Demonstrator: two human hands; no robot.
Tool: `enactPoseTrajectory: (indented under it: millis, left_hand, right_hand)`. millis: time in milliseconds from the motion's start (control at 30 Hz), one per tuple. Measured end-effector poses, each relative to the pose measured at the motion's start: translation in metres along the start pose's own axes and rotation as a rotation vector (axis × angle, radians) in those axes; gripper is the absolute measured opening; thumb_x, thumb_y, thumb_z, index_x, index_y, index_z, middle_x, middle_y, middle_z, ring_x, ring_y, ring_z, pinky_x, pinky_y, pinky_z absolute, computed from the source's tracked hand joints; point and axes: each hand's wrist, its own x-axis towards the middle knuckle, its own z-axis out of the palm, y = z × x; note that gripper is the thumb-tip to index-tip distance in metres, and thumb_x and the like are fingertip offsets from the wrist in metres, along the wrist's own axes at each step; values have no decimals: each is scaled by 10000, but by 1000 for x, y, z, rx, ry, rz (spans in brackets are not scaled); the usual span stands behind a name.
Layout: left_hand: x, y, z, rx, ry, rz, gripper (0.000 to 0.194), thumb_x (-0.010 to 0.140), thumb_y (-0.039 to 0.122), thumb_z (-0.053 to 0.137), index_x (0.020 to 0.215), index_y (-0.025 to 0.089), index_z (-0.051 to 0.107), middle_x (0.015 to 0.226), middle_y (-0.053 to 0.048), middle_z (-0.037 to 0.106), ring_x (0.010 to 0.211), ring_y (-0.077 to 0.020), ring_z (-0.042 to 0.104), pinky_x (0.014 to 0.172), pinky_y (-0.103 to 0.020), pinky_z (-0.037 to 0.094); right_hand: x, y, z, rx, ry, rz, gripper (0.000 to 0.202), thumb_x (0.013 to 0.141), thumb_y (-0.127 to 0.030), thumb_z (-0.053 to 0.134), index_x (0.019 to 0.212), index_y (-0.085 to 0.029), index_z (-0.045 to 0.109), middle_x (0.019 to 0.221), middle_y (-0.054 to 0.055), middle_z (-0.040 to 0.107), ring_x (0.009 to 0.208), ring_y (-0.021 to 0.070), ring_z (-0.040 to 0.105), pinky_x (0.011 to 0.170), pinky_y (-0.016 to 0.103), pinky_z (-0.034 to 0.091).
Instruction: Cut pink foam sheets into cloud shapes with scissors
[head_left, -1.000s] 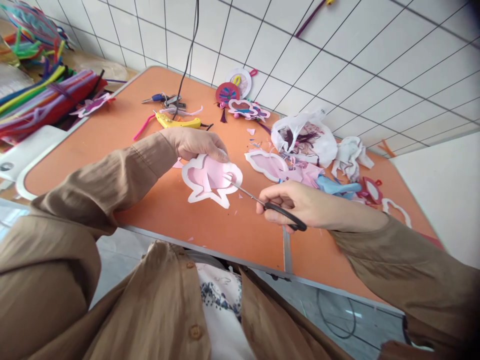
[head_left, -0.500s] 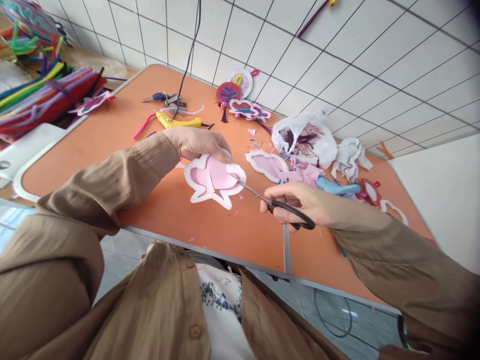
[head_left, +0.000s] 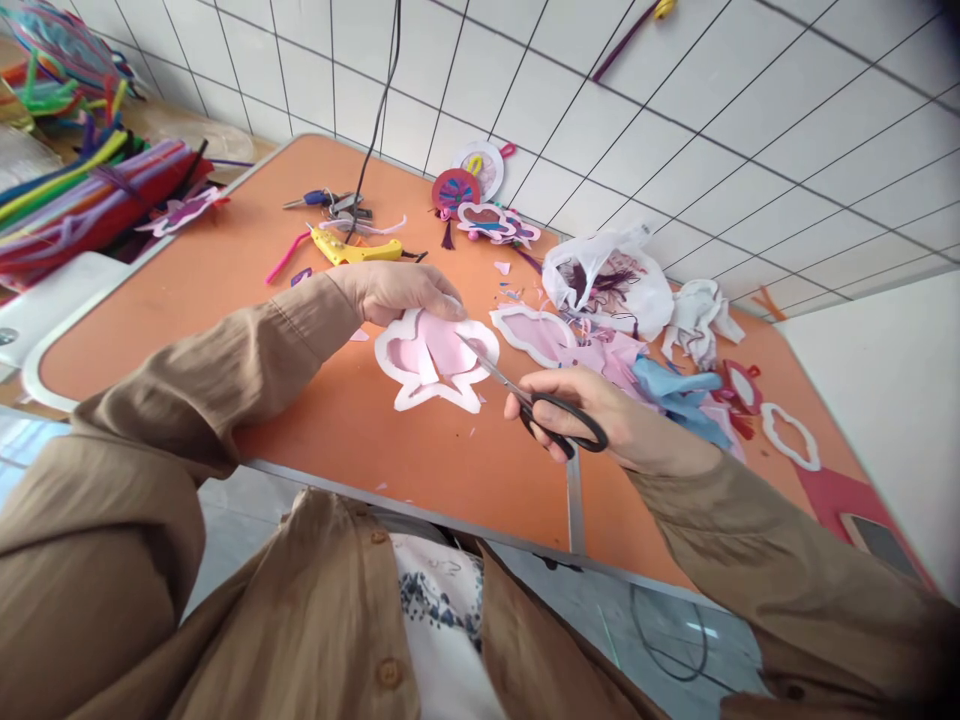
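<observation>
My left hand (head_left: 405, 291) pinches the top edge of a white scalloped frame (head_left: 437, 398) above the orange table. Inside the frame sits a pink sheet (head_left: 444, 345), split by a slit down its middle. My right hand (head_left: 574, 410) is closed around the black handles of a pair of scissors (head_left: 517, 390). Their blades point up and left, lying over the frame's right side with the tip on the pink sheet. Just right of the frame, a second white-rimmed pink piece (head_left: 534, 335) lies flat.
A yellow glue gun (head_left: 356, 247) and keys (head_left: 341, 205) lie behind my left hand. Finished round ornaments (head_left: 456, 190) rest near the tiled wall. A white plastic bag (head_left: 607, 280), blue cloth (head_left: 679, 390) and a white frame (head_left: 790, 436) are on the right. Pipe cleaners (head_left: 105, 195) lie far left.
My right hand and the scissors have shifted left, with the blades reaching further over the pink sheet. The frame has turned slightly and moved a little right in my left hand.
</observation>
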Motion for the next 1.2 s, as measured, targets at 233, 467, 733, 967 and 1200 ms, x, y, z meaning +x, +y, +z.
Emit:
enactPoseTrajectory:
  millis: [233,467,733,967,1200]
  left_hand:
    - [2,-5,-6,-23,-2,25,199,797,314,698,827,139,608,708,-23,699,1209,-330,641,1069,-434,431]
    - [4,-8,-8,8,6,38,235,778,340,700,839,132,610,745,-31,704,1258,-351,609,1077,-428,438]
    - [3,-9,-5,-75,36,16,227,692,327,804,795,165,683,740,-27,721,1244,-339,644,1089,-438,461]
    - [0,-15,-3,-206,58,13,162,698,235,828,750,146,702,713,-16,712,1170,-312,678,1095,-417,472]
    - [-2,-15,5,-277,150,-17,96,813,180,732,751,108,715,682,-44,723,1006,-257,724,999,-384,542]
  right_hand:
    - [3,5,12,1,89,-19,473,761,-609,783,848,-163,654,591,-39,551,460,91,524,454,228,385]
    - [2,2,16,-15,152,-10,385,738,-525,799,793,-171,660,587,-62,473,477,73,459,423,210,396]
    - [6,16,11,10,67,-63,476,760,-595,805,894,-162,661,633,-43,545,491,86,531,460,213,445]
    - [9,25,4,33,-14,-84,609,745,-715,787,938,-152,661,605,-38,559,470,99,563,470,219,454]
    - [14,29,7,88,4,-109,654,753,-772,743,929,-147,670,600,-26,569,439,95,539,431,218,396]
